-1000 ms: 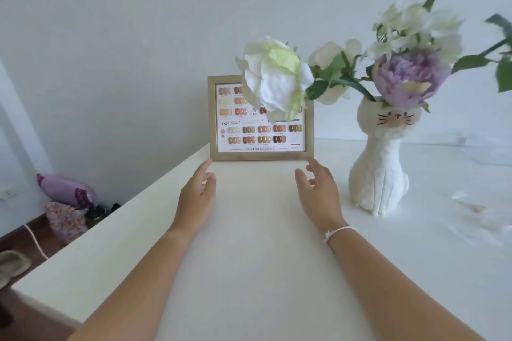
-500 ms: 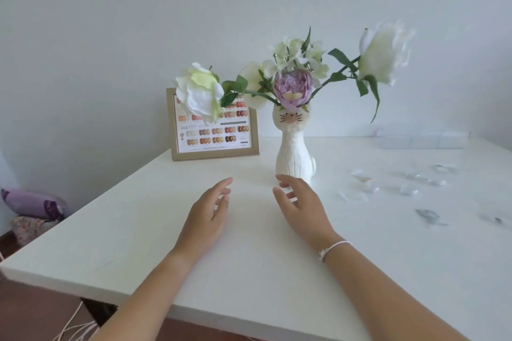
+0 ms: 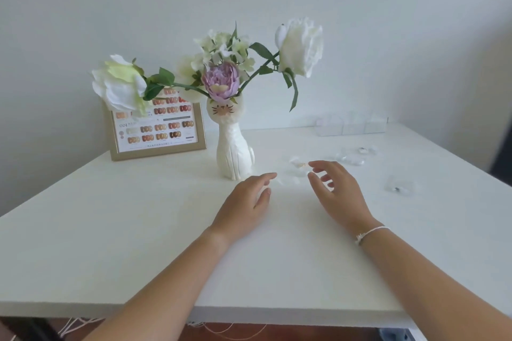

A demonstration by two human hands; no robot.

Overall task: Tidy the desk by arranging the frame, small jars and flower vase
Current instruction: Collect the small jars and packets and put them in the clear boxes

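A wooden frame point(image 3: 158, 144) with a nail-colour chart stands at the desk's back left against the wall. Just right of it stands a white cat-shaped vase point(image 3: 235, 152) holding white and purple flowers point(image 3: 220, 80). Small clear jars point(image 3: 297, 165) lie scattered on the desk right of the vase, more of these jars point(image 3: 357, 155) farther right. My left hand point(image 3: 243, 206) hovers open just in front of the vase, holding nothing. My right hand point(image 3: 336, 191) is open with fingers spread, close to the nearest jars.
A clear box with compartments point(image 3: 352, 124) sits at the back right by the wall. Another small clear piece point(image 3: 399, 187) lies at the right. The white desk point(image 3: 110, 230) ends at a front edge below my forearms; cords hang under it.
The view has swung right and back from the frame. Both hands have left the frame, moved right past the vase, and now sit by the scattered jars.
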